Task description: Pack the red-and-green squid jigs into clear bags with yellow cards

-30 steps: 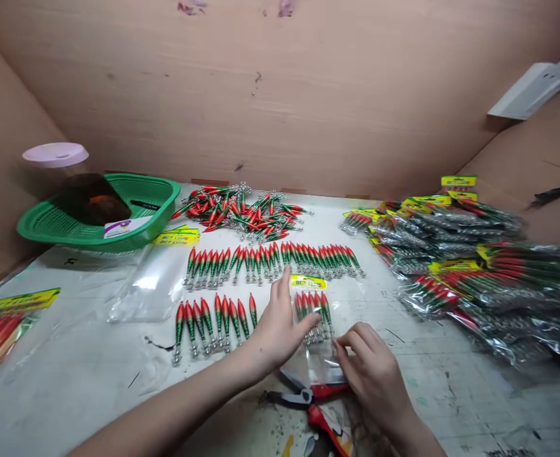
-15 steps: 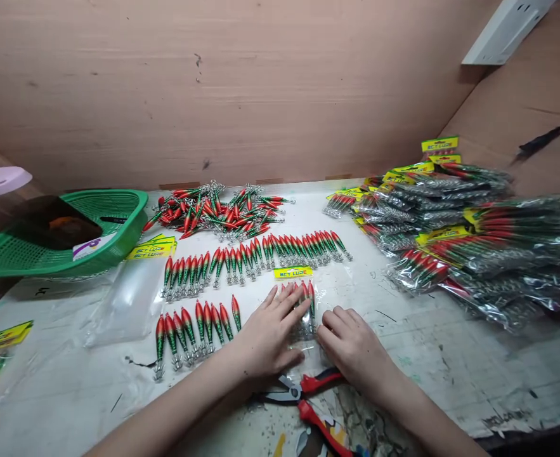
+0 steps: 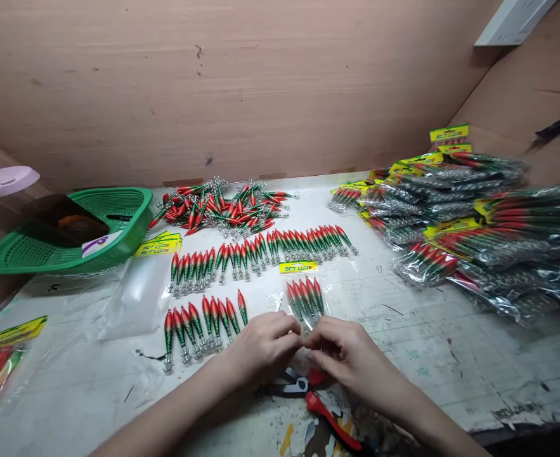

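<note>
A clear plastic bag (image 3: 325,284) with a yellow BCT LURE header lies flat at the middle of the table. Several red-and-green squid jigs (image 3: 305,298) are inside it, hooks toward me. My left hand (image 3: 271,343) is closed at the bag's lower left edge, fingers curled, fingertips partly hidden. Opposite it, my right hand (image 3: 344,346) pinches the lower right edge between thumb and fingers. The two hands nearly meet over the bag's near end. Just below them lie red-handled pliers (image 3: 325,406), jaws apart, partly covered by my right hand.
Loose squid jigs form two rows (image 3: 203,324) at left and centre, with a heap (image 3: 227,206) behind. Flat clear bags (image 3: 134,295) lie by a green basket (image 3: 132,216). Filled packs (image 3: 474,241) pile up at right. Another lure pack (image 3: 4,362) sits far left.
My left hand has slid off the bag's front toward its near edge, its spread fingers now curled in. My right hand has moved in beside it. The view has shifted slightly.
</note>
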The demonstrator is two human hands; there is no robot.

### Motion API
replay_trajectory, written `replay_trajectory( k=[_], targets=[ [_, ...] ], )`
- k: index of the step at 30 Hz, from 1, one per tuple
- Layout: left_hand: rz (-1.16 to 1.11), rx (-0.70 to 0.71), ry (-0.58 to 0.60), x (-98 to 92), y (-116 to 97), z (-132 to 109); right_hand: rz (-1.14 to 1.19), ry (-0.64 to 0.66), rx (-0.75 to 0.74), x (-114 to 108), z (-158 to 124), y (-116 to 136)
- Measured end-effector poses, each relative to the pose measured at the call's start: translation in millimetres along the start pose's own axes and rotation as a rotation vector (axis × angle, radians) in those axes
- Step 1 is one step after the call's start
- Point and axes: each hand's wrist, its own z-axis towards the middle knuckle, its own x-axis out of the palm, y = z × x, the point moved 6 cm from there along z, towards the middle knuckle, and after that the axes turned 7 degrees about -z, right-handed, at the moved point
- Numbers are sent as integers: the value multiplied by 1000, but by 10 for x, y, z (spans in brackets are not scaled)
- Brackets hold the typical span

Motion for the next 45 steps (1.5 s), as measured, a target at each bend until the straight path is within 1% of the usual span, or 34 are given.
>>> replay_trajectory(
  k=[3, 6, 10, 13, 16, 18, 20, 21, 22, 23, 25, 27, 29, 30, 31, 32, 34, 35, 36, 37, 39, 41, 43, 45],
  targets=[
    [-86, -36, -49, 6, 24, -97, 97, 12, 60, 26, -3, 12],
    [-163, -80, -84, 4, 43, -167, 140, 3, 94, 65, 13, 43],
    [-185, -110, -160, -35, 29, -201, 153, 16, 112, 125, 32, 64],
    [-183, -119, -183, -43, 20, -207, 160, 36, 126, 153, 36, 57],
    [-139, -74, -181, -26, 11, -211, 185, 64, 128, 168, 36, 67],
    [-113, 3, -197, -26, -10, -219, 210, 88, 128, 165, 15, 63],
    [-116, 71, -228, -51, -26, -235, 288, 93, 153, 127, -42, -12],
    [-126, 86, -248, -74, -26, -245, 313, 56, 185, 71, -87, -99],
    [-138, 85, -265, -99, -17, -256, 311, -14, 229, -20, -145, -223],
    [-147, 72, -273, -121, -4, -265, 281, -111, 280, -141, -216, -378],
    [-148, 50, -279, -153, 13, -285, 133, -337, 377, -443, -389, -716],
    [-112, 24, -258, -146, 26, -300, -16, -503, 437, -719, -550, -993],
    [5, 11, -237, -117, 25, -308, -142, -624, 465, -915, -662, -1124],
    [99, 23, -233, -102, 9, -308, -205, -661, 449, -964, -686, -1106],
    [207, 56, -227, -86, -21, -305, -267, -663, 390, -966, -676, -1024],
    [317, 103, -221, -71, -63, -301, -322, -622, 286, -914, -632, -883],
    [476, 196, -196, -53, -152, -284, -397, -443, 3, -664, -505, -493],
    [495, 216, -167, -55, -183, -267, -413, -349, -128, -504, -449, -295],
    [468, 212, -129, -65, -201, -245, -419, -286, -216, -359, -400, -129],
    [407, 183, -94, -86, -204, -218, -426, -259, -254, -238, -350, -9],
    [254, 94, -48, -135, -176, -154, -483, -256, -238, -52, -241, 102],
    [182, 19, -28, -154, -111, -81, -554, -261, -185, 82, -137, 91],
    [220, -4, 11, -111, -32, -3, -591, -263, -146, 168, -61, 32],
    [273, 6, 79, -19, 45, 70, -595, -279, -130, 206, -22, -17]
  ],
)
